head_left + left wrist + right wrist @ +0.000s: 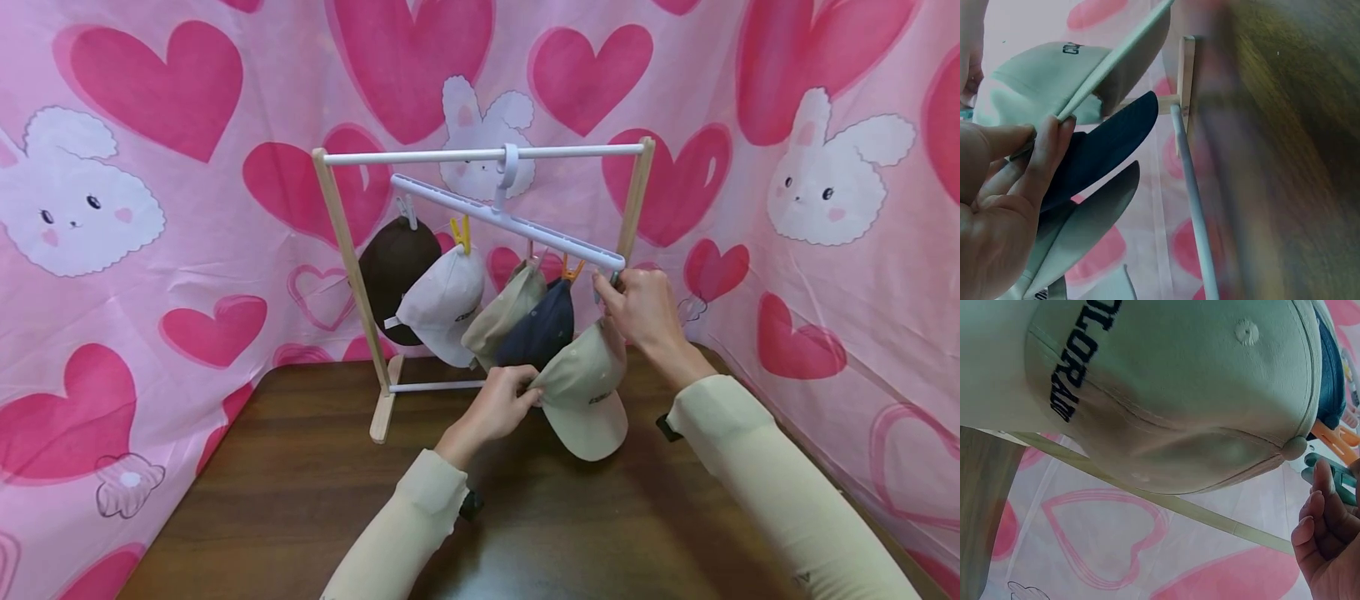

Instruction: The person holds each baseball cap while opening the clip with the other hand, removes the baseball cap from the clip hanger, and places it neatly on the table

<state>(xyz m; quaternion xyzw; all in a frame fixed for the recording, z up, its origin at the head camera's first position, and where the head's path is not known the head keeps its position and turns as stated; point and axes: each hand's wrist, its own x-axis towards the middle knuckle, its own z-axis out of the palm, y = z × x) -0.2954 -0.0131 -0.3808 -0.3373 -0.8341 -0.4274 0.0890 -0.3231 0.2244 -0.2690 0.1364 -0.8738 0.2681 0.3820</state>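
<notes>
Rack on table; hanger on top bar; caps beneath hanger; curtain behind.

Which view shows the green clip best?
The right wrist view: it shows the green clip close up in the right grip, beside the button of the near beige cap. The head view shows only small bits of it just below the hanger. The left wrist view has just a teal sliver at its left edge, possibly the clip.

You wear pale cream sleeves with bunched cuffs, small black pieces beneath them, and a dark mark at lower right.
</notes>
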